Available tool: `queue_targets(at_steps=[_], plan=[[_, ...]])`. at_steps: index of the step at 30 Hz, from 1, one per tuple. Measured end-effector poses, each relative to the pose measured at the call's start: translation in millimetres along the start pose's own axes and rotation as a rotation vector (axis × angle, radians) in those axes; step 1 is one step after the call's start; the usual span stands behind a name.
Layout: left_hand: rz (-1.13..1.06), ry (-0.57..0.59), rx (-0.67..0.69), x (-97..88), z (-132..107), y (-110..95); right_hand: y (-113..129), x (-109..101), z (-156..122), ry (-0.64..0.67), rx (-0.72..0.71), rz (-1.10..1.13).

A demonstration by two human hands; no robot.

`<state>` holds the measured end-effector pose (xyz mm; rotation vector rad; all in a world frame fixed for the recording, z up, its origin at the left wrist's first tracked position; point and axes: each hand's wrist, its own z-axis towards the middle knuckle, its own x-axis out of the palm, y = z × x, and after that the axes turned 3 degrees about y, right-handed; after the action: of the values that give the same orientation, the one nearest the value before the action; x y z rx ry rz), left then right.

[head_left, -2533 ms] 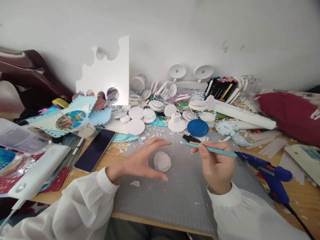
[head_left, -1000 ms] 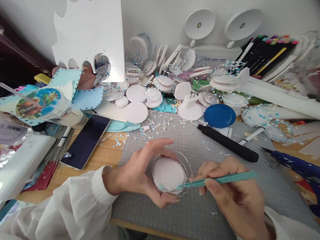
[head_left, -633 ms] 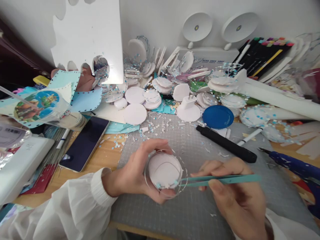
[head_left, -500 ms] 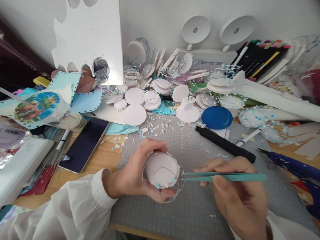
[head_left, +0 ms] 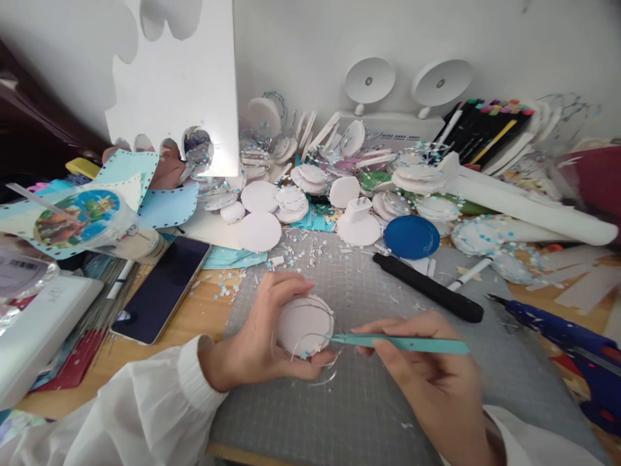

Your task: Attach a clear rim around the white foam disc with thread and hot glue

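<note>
My left hand [head_left: 272, 336] is closed around the edge of a round white disc [head_left: 305, 320], fingers above and thumb below. Thin wire loops [head_left: 326, 378] run round the disc, and small blue and white pieces sit along its lower rim. From the right, my right hand [head_left: 427, 369] pinches teal tweezers [head_left: 412, 343]. Their tips meet the wire at the disc's right edge and look pressed together; whether a small piece is between them I cannot make out. Both hands are above a grey gridded cutting mat [head_left: 369, 414].
Behind the hands lie many white discs with beaded wire, a blue round lid [head_left: 411, 237] and a white plug [head_left: 358, 220]. A black pen-like tool [head_left: 427, 288] and a blue glue gun [head_left: 557, 343] are at right. At left are a phone [head_left: 162, 288] and a tilted drink cup [head_left: 130, 243].
My right hand has moved left with the tweezers, whose tips have closed and now reach the disc's edge. The disc is tilted slightly differently, and the camera view has shifted a little.
</note>
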<state>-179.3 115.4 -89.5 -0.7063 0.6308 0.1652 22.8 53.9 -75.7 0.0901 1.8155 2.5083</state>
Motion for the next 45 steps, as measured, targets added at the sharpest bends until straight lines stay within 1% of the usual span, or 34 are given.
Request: queue_targets(at_steps=[6, 9, 11, 13, 17, 20, 23, 27, 31, 33, 36, 38, 40, 42, 45], plan=[[0.024, 0.007, 0.005, 2.1, -3.3, 1.7, -0.8, 0.4, 0.0, -0.032, -0.016, -0.151], [0.021, 0.012, -0.001, 2.1, -3.8, 1.6, -2.0, 1.3, -0.8, -0.05, 0.011, -0.167], [0.014, 0.013, 0.004, 1.8, -3.7, 1.2, -3.4, 2.6, 0.0, -0.054, 0.06, -0.099], [0.003, 0.006, 0.016, 1.2, -3.2, 0.6, -5.7, 3.9, 2.2, -0.048, 0.128, 0.022], [-0.041, -0.001, 0.023, 0.4, -1.4, -0.4, -10.5, 4.7, 6.7, 0.006, 0.298, 0.242], [-0.105, 0.008, -0.019, 0.9, -0.5, -0.6, -10.7, 3.2, 7.5, 0.029, 0.433, 0.331], [-0.167, 0.026, -0.076, 2.2, -1.0, -0.4, -7.7, 1.8, 7.0, 0.024, 0.517, 0.389], [-0.245, 0.051, -0.12, 3.3, -3.2, 0.2, -4.4, 1.3, 7.1, 0.042, 0.557, 0.436], [-0.375, 0.079, -0.215, 3.1, -4.6, 0.4, -7.5, -0.4, 9.4, 0.073, 0.59, 0.486], [-0.457, 0.082, -0.258, 3.2, -4.6, 0.4, -11.6, -4.1, 12.6, 0.039, 0.587, 0.51], [-0.587, 0.083, -0.263, 3.3, -4.7, 1.1, -17.9, -12.8, 19.7, -0.097, 0.514, 0.546], [-0.625, 0.124, -0.232, 2.8, -5.2, 1.9, -19.8, -18.3, 24.0, -0.171, 0.428, 0.555], [-0.597, 0.226, -0.2, 1.5, -5.5, 2.3, -18.9, -21.8, 26.3, -0.189, 0.363, 0.554], [-0.536, 0.38, -0.173, -0.2, -4.9, 1.4, -16.3, -22.7, 26.5, -0.147, 0.336, 0.548], [-0.43, 0.621, -0.163, -2.7, -2.0, -2.1, -12.9, -21.3, 24.9, -0.043, 0.312, 0.545]])
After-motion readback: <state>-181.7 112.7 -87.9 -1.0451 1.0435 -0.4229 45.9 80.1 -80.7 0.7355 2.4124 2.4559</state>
